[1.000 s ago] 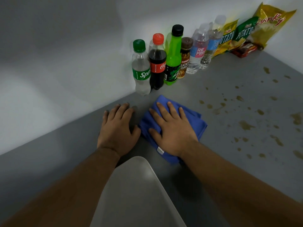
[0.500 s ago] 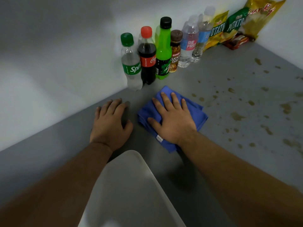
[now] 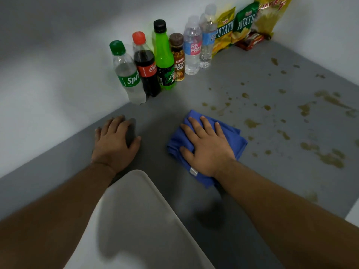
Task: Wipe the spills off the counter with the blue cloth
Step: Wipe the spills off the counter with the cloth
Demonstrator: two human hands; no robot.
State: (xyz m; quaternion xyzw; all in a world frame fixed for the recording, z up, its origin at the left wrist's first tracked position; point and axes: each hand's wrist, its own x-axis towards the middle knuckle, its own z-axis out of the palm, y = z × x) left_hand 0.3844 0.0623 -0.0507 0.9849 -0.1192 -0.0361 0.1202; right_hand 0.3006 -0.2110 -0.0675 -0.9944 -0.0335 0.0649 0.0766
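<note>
A folded blue cloth [image 3: 236, 139] lies on the grey counter [image 3: 194, 94]. My right hand [image 3: 206, 147] presses flat on top of it, thumb hooked around its left edge. My left hand [image 3: 114, 144] rests palm down on the bare counter to the left, near the wall, holding nothing. Brownish spills [image 3: 251, 123] spread in drops and smears across the counter to the right of the cloth, the nearest drops just beyond its right edge.
Several drink bottles stand in a row along the back wall, from a Sprite bottle [image 3: 127, 74] to a water bottle [image 3: 207, 35]. Snack bags [image 3: 244, 22] lean in the far corner. A white wall [image 3: 48, 94] bounds the counter's left.
My right hand has slid the blue cloth rightwards, away from my left hand and nearer the spills. The gap between my hands has widened. The left hand stays planted on the counter.
</note>
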